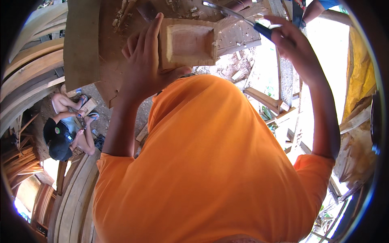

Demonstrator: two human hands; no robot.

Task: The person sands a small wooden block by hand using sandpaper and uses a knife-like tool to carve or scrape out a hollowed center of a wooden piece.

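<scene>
A square wooden block (190,45) with a hollowed-out middle lies on the workbench in front of my body. My left hand (146,60) grips its left side, the thumb along the near edge and the fingers stretched up the left face. Off to the right, my right hand (292,42) is raised, closed around the dark handle of a chisel (235,15). Its long metal blade points to the far left, above the block's far right corner and apart from it.
Wood shavings (121,16) lie on the brown workbench (111,52). At left, a seated person (65,129) in a dark cap handles a piece of wood. Another person's hand (313,10) is at the far right. Stacked boards (36,73) line the left; a yellow sheet (360,73) hangs right.
</scene>
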